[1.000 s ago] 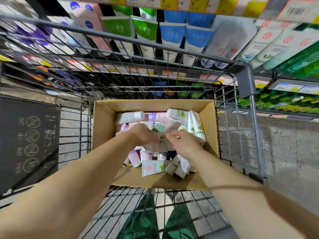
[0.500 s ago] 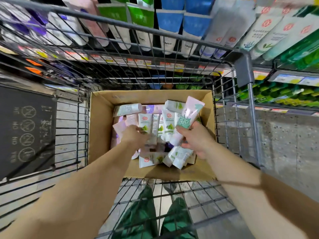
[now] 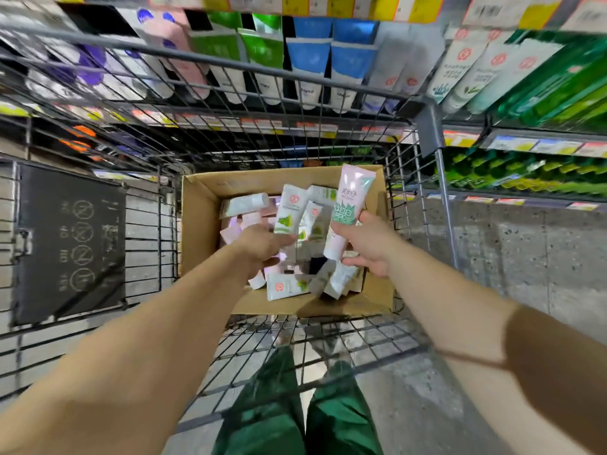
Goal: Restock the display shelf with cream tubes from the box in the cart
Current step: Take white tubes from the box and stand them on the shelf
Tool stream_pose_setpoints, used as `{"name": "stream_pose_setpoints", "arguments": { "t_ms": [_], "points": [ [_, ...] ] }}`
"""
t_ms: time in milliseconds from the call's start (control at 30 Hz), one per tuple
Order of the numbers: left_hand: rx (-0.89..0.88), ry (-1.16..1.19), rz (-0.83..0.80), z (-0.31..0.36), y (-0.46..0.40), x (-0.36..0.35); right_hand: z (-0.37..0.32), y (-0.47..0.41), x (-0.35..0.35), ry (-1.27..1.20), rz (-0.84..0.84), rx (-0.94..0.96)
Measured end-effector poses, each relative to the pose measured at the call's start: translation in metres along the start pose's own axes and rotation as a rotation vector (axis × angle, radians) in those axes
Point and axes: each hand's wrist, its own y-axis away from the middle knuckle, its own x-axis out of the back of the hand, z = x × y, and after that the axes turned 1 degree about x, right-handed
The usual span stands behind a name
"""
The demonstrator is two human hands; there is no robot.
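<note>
Head view: a pink-and-green cream tube (image 3: 348,208) has risen clear of the cardboard box (image 3: 200,224), pinched by the right hand (image 3: 368,247); the left hand (image 3: 262,244) now grips a white tube (image 3: 290,208). Both look ready for the display shelf (image 3: 295,126) beyond the cart (image 3: 430,133).

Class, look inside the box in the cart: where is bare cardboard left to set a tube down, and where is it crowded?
Bare cardboard shows in the box along the near right corner, right of the loose tubes, and in a strip under the far wall. The middle is crowded with tubes, where the left hand and right hand hold theirs.
</note>
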Motion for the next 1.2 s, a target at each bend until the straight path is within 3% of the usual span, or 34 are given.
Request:
{"name": "stream_pose_setpoints", "arguments": {
  "t_ms": [100, 300, 533, 833, 1000, 1200],
  "points": [
    [-0.075, 0.024, -0.126, 0.027, 0.033, 0.005, -0.025, 0.028, 0.000, -0.061, -0.039, 0.022],
    [-0.272, -0.033, -0.198, 0.088, 0.104, 0.001, -0.061, 0.088, 0.016, -0.171, -0.059, 0.077],
    [-0.537, -0.120, -0.473, 0.161, 0.194, -0.057, -0.082, 0.178, 0.086, -0.273, 0.022, 0.306],
    [-0.649, 0.023, -0.772, 0.258, 0.338, -0.278, -0.069, 0.327, 0.300, -0.350, 0.305, 0.647],
    [-0.766, -0.102, -0.862, 0.266, 0.405, -0.444, -0.020, 0.417, 0.447, -0.371, 0.546, 0.744],
    [-0.896, -0.190, -0.936, 0.270, 0.466, -0.598, 0.028, 0.502, 0.586, -0.436, 0.714, 0.827]
  ]
}}
